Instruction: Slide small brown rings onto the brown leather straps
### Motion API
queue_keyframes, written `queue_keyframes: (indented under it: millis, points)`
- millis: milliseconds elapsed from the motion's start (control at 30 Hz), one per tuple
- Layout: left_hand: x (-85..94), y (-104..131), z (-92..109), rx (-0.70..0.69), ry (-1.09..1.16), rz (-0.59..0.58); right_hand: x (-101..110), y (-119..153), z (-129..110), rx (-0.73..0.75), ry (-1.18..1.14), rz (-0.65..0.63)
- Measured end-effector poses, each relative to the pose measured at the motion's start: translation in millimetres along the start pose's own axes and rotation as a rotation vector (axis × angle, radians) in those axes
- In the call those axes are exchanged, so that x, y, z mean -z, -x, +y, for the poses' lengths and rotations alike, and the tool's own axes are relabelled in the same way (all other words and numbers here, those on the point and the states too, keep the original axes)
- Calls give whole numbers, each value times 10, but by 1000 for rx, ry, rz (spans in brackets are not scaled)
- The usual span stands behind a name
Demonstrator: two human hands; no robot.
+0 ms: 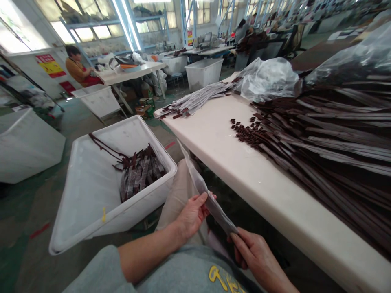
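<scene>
Both hands were closed in pinch grips on one pale, translucent strip (221, 216), which they held at a slant above the person's lap, between the table and the bin. The left hand (193, 212) gripped it partway along, thumb on top and fingers curled beneath, with the upper end rising beyond. The right hand (251, 249) grasped it nearer its lower end, thumb laid along the top and the other fingers bent under. A short stretch of the strip ran between the two grips.

Largest was the white-topped table (214, 140), its near edge just beside the strip. Across its right part spread a heap of long dark brown strips (332, 138), many with a greyish sheen. To the left stood a white bin (91, 171), near the left forearm. A crumpled clear plastic bag (265, 79) sat at the back of the table, touching the heap. At the far left corner lay a flat bundle of greyish strips (198, 98). Inside the bin rested a smaller pile of dark strips (142, 173), against its right side. Smallest were the little dark brown pieces (247, 132), clustered by the heap's left edge.
</scene>
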State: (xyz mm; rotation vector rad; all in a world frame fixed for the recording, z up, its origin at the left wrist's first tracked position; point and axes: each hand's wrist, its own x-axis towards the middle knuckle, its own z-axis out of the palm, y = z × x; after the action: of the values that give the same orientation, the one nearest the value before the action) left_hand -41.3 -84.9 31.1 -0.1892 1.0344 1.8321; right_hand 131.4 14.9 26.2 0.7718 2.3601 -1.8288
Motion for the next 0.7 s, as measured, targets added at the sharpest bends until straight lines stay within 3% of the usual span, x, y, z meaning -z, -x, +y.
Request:
queue_keyframes:
  millis: [67,133,233,367,433,600,700]
  points:
    - [-24,44,-88,-4,-65,-36,-31,-89,-90,29,-2,47]
    - [-49,109,-174,16,-148,-144,-42,-190,-209,99,17,89]
    - [-64,119,-129,24,-183,-231,-23,-255,-304,203,71,90]
    - [-62,-52,148,-30,35,-90,-15,-190,-198,150,102,27]
    - [-71,-93,158,-49,59,-27,-34,-176,-144,108,95,48]
    - [-117,67,-171,92,-119,-154,-34,-225,-184,166,107,137]
    - [-133,33,-84,77,-74,-186,16,-161,-145,192,119,96]
